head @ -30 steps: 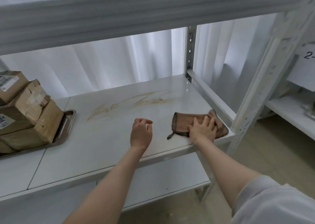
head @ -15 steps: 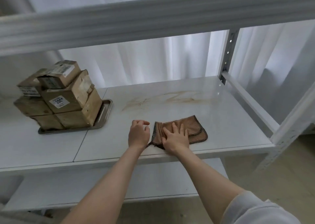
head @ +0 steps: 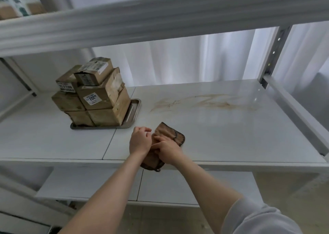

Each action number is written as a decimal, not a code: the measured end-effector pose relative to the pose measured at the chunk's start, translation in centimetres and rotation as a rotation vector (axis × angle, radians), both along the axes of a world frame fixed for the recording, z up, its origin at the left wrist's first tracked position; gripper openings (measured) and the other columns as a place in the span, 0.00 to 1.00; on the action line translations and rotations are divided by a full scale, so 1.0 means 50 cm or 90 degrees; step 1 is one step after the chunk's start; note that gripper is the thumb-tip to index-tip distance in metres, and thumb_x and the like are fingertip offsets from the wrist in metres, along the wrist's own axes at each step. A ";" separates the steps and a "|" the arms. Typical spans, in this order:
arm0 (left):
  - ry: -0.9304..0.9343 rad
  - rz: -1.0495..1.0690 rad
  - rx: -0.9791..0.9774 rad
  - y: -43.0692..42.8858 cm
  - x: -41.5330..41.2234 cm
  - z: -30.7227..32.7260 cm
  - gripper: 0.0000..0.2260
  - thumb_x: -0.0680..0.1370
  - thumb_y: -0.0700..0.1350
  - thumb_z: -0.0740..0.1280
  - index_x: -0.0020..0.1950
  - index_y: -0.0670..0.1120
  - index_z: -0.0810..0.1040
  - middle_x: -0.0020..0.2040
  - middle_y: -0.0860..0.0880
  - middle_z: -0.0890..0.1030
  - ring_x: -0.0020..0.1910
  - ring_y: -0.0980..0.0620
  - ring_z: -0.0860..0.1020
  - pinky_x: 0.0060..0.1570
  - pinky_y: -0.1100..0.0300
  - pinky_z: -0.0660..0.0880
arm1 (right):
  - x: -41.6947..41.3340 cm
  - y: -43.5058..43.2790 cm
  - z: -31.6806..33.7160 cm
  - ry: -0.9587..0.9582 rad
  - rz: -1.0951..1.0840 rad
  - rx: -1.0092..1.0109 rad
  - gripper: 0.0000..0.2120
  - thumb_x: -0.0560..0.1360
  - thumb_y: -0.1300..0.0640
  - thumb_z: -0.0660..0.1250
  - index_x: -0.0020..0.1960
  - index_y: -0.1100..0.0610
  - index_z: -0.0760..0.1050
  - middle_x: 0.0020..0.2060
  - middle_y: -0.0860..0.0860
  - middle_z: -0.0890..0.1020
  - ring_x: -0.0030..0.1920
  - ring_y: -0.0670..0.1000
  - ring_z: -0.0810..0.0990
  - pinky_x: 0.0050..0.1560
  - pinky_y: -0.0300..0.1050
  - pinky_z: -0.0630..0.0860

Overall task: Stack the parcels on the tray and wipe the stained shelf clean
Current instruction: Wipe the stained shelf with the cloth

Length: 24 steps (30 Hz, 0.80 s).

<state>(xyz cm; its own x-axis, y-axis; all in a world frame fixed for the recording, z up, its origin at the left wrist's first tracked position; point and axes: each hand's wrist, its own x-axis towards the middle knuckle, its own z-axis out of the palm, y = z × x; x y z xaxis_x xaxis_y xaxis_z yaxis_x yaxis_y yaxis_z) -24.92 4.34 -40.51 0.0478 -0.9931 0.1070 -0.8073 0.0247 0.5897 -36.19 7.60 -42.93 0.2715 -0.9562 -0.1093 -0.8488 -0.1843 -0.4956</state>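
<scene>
- Shelf [head: 231, 144] of white metal spans your view, and everything you are working with sits on it.
- Stain [head: 204, 103], a brown smear, lies toward the back of the shelf. Its long axis runs left to right, and it is well apart from your hands.
- Parcels [head: 99, 98] of brown cardboard stand stacked in three layers on the left, the smallest on top. One white label on a middle box reads "200" [head: 92, 98]. The other labels carry barcodes and digits too small to read.
- Tray [head: 133, 113], silver metal, sits under the stack with its right rim bare. Its long axis runs left to right.
- Cloth [head: 173, 133], brown with dark stitched edging, lies bunched at the front of the shelf. Its long axis points away from you and to the right, toward the stain, and its near end hangs over the front edge.
- Your right hand [head: 168, 151] rests on the cloth with its fingers curled into the fabric, gripping it.
- Your left hand [head: 140, 141] has curled fingers against the cloth's left edge. You cannot tell whether it holds any fabric.
</scene>
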 end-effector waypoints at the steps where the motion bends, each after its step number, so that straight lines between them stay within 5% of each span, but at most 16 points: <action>1: 0.001 -0.011 -0.003 0.000 -0.013 0.004 0.12 0.79 0.41 0.58 0.58 0.44 0.79 0.63 0.44 0.73 0.58 0.46 0.76 0.55 0.58 0.69 | -0.022 0.000 0.001 0.000 -0.035 0.001 0.19 0.81 0.56 0.58 0.67 0.39 0.73 0.77 0.49 0.59 0.77 0.53 0.53 0.76 0.48 0.50; 12: 0.018 0.001 0.010 -0.012 -0.015 0.016 0.22 0.83 0.49 0.49 0.56 0.42 0.81 0.57 0.45 0.81 0.59 0.46 0.75 0.57 0.55 0.70 | -0.143 -0.055 0.010 0.111 -0.304 0.110 0.25 0.82 0.47 0.51 0.78 0.44 0.53 0.79 0.52 0.45 0.77 0.61 0.38 0.76 0.59 0.39; 17: -0.165 -0.048 0.021 -0.075 0.031 0.016 0.20 0.80 0.36 0.52 0.70 0.43 0.68 0.68 0.44 0.72 0.67 0.46 0.70 0.62 0.53 0.70 | -0.057 -0.121 0.018 0.117 -0.237 0.138 0.28 0.80 0.43 0.51 0.79 0.45 0.50 0.78 0.52 0.42 0.77 0.62 0.37 0.75 0.61 0.38; 24: -0.394 -0.122 0.109 -0.183 0.076 -0.006 0.21 0.80 0.38 0.54 0.73 0.39 0.63 0.76 0.45 0.60 0.77 0.47 0.51 0.75 0.52 0.55 | 0.050 -0.208 0.022 0.121 -0.132 0.130 0.26 0.80 0.46 0.51 0.77 0.43 0.54 0.79 0.51 0.44 0.77 0.62 0.37 0.74 0.60 0.37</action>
<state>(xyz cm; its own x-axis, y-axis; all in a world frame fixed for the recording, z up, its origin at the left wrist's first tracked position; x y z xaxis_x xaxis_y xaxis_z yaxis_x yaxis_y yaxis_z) -21.10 -4.80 -40.82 -0.1503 -0.9834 -0.1021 -0.9886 0.1483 0.0272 -33.67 -2.80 -41.84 0.0303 -0.9422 -0.3338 -0.9387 0.0879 -0.3332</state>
